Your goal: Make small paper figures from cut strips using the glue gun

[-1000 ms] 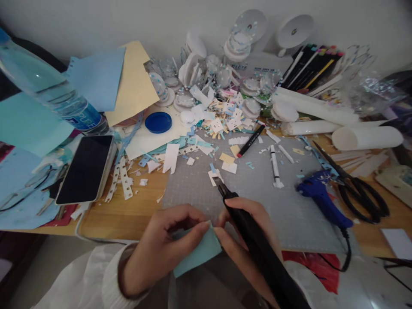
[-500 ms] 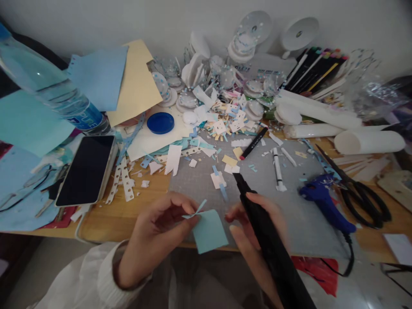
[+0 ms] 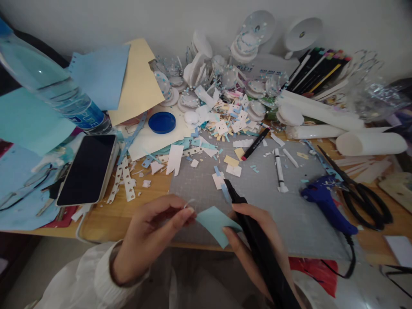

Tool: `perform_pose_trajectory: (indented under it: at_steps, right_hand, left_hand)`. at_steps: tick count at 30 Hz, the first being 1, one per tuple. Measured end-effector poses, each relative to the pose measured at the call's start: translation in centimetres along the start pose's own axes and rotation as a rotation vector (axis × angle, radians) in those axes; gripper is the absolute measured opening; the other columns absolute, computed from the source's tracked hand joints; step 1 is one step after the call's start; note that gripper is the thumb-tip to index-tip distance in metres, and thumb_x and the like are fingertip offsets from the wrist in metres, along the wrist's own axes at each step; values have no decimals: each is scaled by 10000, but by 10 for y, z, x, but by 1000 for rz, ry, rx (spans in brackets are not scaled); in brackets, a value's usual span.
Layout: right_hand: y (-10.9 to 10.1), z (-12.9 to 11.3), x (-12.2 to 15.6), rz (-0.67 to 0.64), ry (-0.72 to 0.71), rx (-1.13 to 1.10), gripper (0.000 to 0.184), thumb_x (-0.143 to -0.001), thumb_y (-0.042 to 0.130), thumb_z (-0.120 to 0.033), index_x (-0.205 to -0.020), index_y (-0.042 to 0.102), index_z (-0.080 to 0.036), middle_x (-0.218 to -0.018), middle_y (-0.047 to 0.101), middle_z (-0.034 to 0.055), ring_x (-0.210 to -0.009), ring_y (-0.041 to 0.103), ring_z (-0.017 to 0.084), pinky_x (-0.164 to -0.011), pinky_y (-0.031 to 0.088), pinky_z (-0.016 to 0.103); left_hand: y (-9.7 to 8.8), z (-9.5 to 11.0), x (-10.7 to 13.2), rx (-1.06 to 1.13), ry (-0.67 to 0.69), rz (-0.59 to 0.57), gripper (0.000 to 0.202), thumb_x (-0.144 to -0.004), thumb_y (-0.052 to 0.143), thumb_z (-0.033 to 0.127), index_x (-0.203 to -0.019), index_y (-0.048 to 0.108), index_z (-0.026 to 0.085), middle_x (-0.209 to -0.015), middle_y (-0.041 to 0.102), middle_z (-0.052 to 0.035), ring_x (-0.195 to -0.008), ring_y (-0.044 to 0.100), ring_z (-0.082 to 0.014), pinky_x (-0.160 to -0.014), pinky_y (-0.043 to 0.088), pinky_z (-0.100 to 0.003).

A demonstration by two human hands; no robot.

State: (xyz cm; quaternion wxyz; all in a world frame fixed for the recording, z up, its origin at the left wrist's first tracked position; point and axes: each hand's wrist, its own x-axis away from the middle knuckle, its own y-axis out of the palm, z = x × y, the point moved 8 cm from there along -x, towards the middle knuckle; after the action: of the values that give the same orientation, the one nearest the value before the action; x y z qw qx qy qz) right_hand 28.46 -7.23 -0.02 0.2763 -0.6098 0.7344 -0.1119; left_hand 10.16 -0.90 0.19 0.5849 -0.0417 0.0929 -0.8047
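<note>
The surface (image 3: 112,221) is light brown wood. A grey gridded cutting mat (image 3: 289,225) covers its middle, reaching the near edge. On bare wood to the left lie punched paper strips (image 3: 129,183) and torn white scraps (image 3: 146,183); to the right, black-handled scissors (image 3: 350,189) and a white card (image 3: 399,249).

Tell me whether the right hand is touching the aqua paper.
Touching: in the head view, the right hand has its thumb on the aqua paper.
</note>
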Motion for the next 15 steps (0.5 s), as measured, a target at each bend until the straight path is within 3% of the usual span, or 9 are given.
perform_pose_trajectory:
  at_steps: [4,7,10,12,13,15]
  right_hand:
    - [-8,12,1,55,56,37,313,-835,622,-225,-1130,540,-288,-852,637,-2,-647,631,128,-526,539,193]
    - [-6,20,1,2,73,41,318,-844,612,-235,-1149,538,-283,-871,644,6,-655,643,128,-525,538,186]
    - [2,21,1,-73,26,57,324,-843,598,-226,-1160,544,-269,-876,661,18,-675,662,139,-534,535,191]
    - [9,20,0,-128,-14,68,311,-838,589,-213,-1144,562,-261,-859,666,14,-663,662,134,-544,529,192]
    - [13,21,-1,-159,-25,68,306,-840,583,-208,-1141,568,-260,-858,669,12,-662,660,132,-562,532,197]
    - [22,21,-1,-239,-36,54,313,-855,566,-202,-1162,563,-264,-902,676,17,-715,666,140,-633,544,221]
  left_hand:
    - [-34,-5,-8,-314,98,157,92,-874,596,228,-882,684,204,-739,717,3,-652,681,-139,-613,571,-235]
    - [-54,-7,-15,-741,232,269,286,-906,512,201,-1164,634,209,-1117,708,-75,-1010,674,-250,-892,545,-414]
    - [-56,-10,-20,-970,297,226,517,-910,418,116,-1415,410,224,-1462,459,-78,-1316,451,-324,-1065,398,-530]
    - [-52,-10,-21,-997,323,187,596,-890,377,52,-1457,335,232,-1534,344,-56,-1374,361,-325,-1115,329,-534]
    - [-49,-9,-20,-1000,341,161,612,-872,365,25,-1448,349,231,-1531,347,-54,-1376,355,-317,-1123,320,-526]
    - [-45,-4,-18,-1011,404,134,591,-823,370,-11,-1356,473,223,-1427,493,-70,-1305,452,-300,-1078,377,-513]
